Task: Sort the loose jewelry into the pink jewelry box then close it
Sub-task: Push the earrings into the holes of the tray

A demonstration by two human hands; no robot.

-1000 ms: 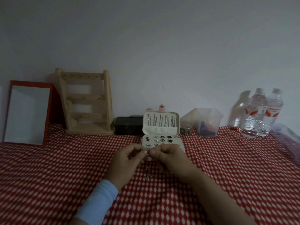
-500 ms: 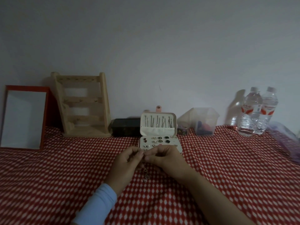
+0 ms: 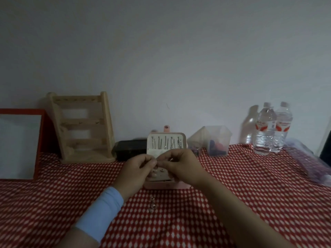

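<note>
Head view: left hand (image 3: 138, 169) and right hand (image 3: 180, 165) pinch one jewelry piece (image 3: 157, 161); lower it steadily into pink jewelry box (image 3: 166, 185).

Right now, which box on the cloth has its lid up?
The pink jewelry box, lid standing upright; the black box left of it shows no raised lid.

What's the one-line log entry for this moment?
left hand + right hand: pinch small piece over pink jewelry box | lid: open | loose jewelry: on tablecloth before box
</note>
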